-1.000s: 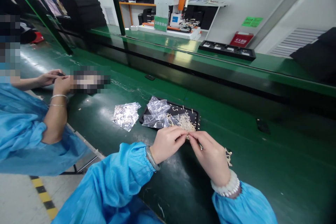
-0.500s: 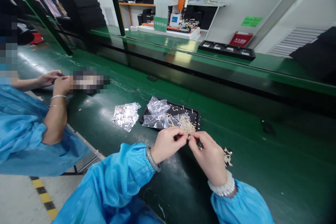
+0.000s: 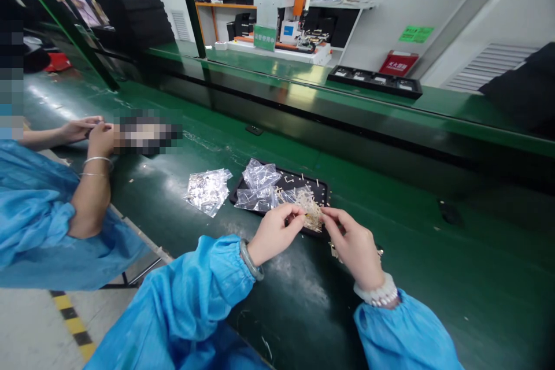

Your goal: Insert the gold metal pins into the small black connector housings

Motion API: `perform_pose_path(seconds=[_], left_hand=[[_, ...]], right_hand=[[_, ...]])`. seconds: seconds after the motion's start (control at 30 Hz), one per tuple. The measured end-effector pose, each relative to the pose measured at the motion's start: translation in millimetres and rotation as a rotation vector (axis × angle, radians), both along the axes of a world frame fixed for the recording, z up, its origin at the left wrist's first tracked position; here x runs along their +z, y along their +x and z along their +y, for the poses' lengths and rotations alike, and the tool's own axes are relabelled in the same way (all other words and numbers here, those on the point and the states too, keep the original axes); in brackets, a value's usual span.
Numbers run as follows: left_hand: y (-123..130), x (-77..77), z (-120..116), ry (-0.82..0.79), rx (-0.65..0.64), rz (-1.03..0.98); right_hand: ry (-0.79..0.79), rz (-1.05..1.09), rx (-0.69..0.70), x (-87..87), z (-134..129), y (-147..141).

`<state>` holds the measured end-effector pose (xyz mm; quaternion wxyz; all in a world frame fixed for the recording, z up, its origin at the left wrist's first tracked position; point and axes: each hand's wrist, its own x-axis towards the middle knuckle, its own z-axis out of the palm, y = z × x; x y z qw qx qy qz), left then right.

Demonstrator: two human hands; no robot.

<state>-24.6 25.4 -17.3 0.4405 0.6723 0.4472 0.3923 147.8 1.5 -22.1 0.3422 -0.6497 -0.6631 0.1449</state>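
Observation:
My left hand is closed in a pinch at the front edge of a black tray; whatever its fingertips hold is too small to make out. Just to the right, my right hand also pinches, thumb against forefinger, beside a heap of small gold-coloured metal pieces in the tray. Anything between those fingers is too tiny to name. Clear plastic bags lie on the tray's left half. More small metal pieces lie on the table, partly hidden by my right hand.
Left of the tray lies a clear bag of shiny pieces on the green table. A co-worker's hands are at work farther left. Behind runs a raised ledge with a black compartment tray and a white-and-orange machine.
My fingertips, which met around a small piece in front of the tray, are now apart. The right hand has shifted right and slightly up; the left has moved slightly up and left.

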Motion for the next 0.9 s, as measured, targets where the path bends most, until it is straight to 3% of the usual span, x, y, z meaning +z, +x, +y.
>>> perform_pose_path(seconds=[0.23, 0.4, 0.6, 0.73, 0.9], left_hand=[[1.2, 1.3, -3.8, 0.107, -0.062, 0.110], [0.8, 5.1, -7.1, 0.222, -0.133, 0.194], [1.3, 5.3, -11.6, 0.321, -0.196, 0.302], [1.2, 3.8, -11.8, 0.302, -0.164, 0.295], [1.3, 2.8, -10.7, 0.306, -0.169, 0.307]], right_hand=[[-0.182, 0.418, 0.138, 9.6, -2.7, -3.2], [-0.286, 0.478, 0.232, 16.8, -8.4, -4.7], [-0.153, 0.225, 0.291, 10.5, -14.9, 13.2], [0.108, -0.067, 0.189, -4.5, -7.1, 36.0], [0.239, -0.281, 0.125, -19.4, 4.5, 43.1]])
